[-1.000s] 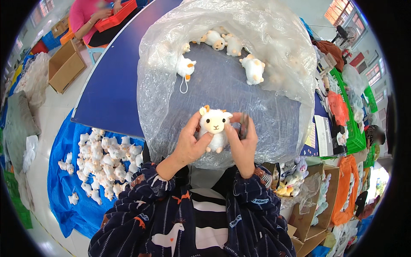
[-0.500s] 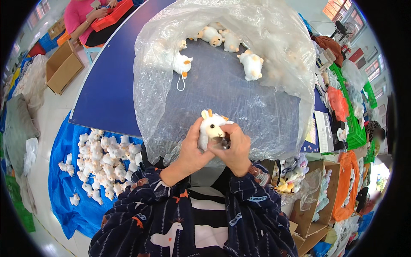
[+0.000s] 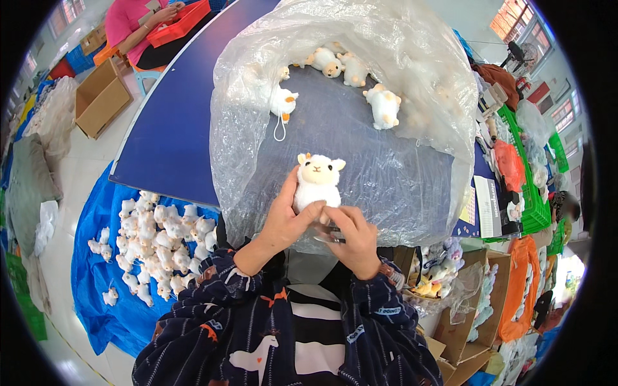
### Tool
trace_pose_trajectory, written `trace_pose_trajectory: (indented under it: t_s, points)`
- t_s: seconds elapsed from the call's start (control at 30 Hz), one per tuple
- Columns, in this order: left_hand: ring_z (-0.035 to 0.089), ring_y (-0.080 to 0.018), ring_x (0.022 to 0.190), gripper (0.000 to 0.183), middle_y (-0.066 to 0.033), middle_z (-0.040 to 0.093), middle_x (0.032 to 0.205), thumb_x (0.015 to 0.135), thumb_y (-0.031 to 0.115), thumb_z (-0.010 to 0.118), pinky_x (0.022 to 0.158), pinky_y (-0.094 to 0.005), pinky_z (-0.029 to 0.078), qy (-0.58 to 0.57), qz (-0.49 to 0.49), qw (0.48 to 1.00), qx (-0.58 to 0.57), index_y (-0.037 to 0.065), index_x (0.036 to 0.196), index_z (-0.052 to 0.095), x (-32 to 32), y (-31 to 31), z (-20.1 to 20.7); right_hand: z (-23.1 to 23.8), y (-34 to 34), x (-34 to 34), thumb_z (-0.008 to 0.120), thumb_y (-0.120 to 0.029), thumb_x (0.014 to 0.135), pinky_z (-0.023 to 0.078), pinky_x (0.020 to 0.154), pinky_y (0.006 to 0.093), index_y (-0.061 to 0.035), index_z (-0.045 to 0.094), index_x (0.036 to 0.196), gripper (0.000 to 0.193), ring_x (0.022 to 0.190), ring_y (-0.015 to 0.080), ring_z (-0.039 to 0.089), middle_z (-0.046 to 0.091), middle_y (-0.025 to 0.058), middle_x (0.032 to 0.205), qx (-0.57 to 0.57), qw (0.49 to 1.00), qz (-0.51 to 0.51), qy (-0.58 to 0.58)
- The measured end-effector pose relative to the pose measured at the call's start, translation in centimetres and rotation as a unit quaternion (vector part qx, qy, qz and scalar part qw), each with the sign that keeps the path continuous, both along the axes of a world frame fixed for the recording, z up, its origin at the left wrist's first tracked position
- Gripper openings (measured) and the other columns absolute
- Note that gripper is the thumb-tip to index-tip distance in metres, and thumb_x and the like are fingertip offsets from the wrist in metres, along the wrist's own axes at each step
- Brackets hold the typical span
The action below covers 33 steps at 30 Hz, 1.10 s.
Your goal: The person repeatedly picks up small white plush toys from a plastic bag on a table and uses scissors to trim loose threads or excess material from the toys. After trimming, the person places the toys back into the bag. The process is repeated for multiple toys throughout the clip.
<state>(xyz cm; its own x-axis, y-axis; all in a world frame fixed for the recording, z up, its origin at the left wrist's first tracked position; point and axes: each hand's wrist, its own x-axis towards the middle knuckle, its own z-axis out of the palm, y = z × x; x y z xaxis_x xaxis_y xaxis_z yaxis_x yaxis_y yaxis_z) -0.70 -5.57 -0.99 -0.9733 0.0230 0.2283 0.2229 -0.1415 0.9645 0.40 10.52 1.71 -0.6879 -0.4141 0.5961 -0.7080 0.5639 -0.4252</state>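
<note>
Bright light spreads evenly. Beyond the right hand (image 3: 355,243), a window (image 3: 513,20) glows. Glare streaks the clear bag (image 3: 412,55) ahead of it; the metal object (image 3: 331,238) it holds looks smeared, perhaps by motion. To its left, fisheye distortion bows the blue table (image 3: 174,116).

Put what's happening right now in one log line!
left hand: holds white plush sheep | right hand: at its bottom, with blurred shiny object | clear plastic bag: plush toys inside

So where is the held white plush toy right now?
In the head view, the plush toy is near the middle, upright in the left hand, with the right hand at its base, over the clear plastic.
</note>
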Motion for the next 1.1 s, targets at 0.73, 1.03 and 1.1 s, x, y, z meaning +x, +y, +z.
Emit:
trace_pose_trajectory:
  t_s: [0.73,1.03,1.1]
  points:
    - [0.058,-0.0163,0.073,0.016,-0.0075,0.056,0.087,0.075,0.002,0.068,0.062,-0.0274,0.049,0.181,0.117,0.959,-0.184,0.000,0.089,0.059,-0.6,-1.0,-0.5,0.0,-0.6,-3.6,0.064,-0.006,0.081,0.047,0.064,0.0290,-0.0005,0.056,0.094,0.016,0.071,0.0202,0.058,0.059,0.0104,0.084,-0.149,0.969,-0.006,-0.197]
    - [0.052,-0.0054,0.069,0.020,-0.0010,0.053,0.078,0.082,0.012,0.067,0.061,-0.0210,0.045,-0.060,0.060,0.995,-0.056,0.000,0.093,0.056,-1.0,-1.5,0.4,-1.4,-0.2,-3.2,0.063,-0.008,0.083,0.044,0.062,0.0235,-0.0001,0.055,0.092,0.014,0.070,0.0075,0.052,0.058,0.0027,0.080,-0.244,0.924,0.008,-0.295]
    - [0.052,-0.0054,0.068,0.018,-0.0005,0.053,0.076,0.084,0.013,0.065,0.061,-0.0205,0.044,-0.086,0.015,0.996,-0.028,0.001,0.093,0.056,-1.8,-1.8,0.9,-1.4,0.3,-3.2,0.062,-0.009,0.084,0.044,0.062,0.0223,-0.0003,0.055,0.092,0.014,0.070,0.0058,0.051,0.057,0.0010,0.080,-0.261,0.913,0.017,-0.312]
